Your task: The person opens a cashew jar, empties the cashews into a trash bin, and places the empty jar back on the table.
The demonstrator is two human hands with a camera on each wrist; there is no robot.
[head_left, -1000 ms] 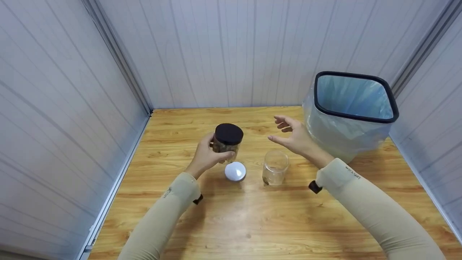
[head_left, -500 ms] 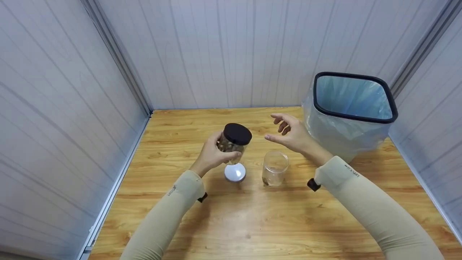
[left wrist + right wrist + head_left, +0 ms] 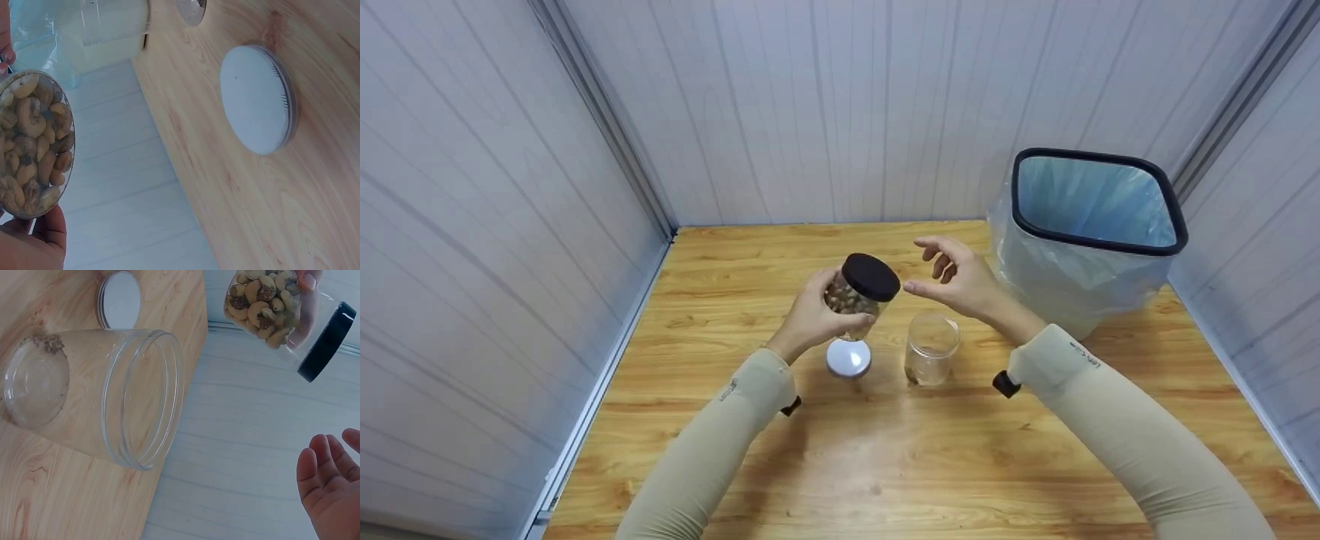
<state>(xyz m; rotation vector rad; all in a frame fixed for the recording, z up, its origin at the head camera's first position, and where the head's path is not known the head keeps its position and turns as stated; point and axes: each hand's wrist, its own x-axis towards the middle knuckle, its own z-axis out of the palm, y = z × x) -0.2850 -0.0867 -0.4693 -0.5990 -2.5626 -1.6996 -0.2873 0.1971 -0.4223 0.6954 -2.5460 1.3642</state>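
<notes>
In the head view my left hand (image 3: 821, 315) grips a clear jar of cashews (image 3: 849, 298) around its side and holds it above the table, tilted to the right. A black lid (image 3: 871, 277) covers its top. The cashews (image 3: 36, 143) show through the jar's bottom in the left wrist view. My right hand (image 3: 964, 281) hovers just right of the lid, fingers loosely bent, holding nothing. Below it stands an open clear jar (image 3: 84, 391), lidless, with a few brown crumbs (image 3: 49, 343) at its bottom. A white lid (image 3: 848, 358) lies on the table beside that jar.
A bin (image 3: 1099, 244) with a black rim and a pale plastic liner stands at the back right, close to my right forearm. The wooden table (image 3: 840, 457) meets white panelled walls (image 3: 810, 112) at the back and sides.
My left hand has carried the cashew jar to the right, and the jar tilts more. My right hand has shifted slightly left, so the black lid and right thumb are now close together.
</notes>
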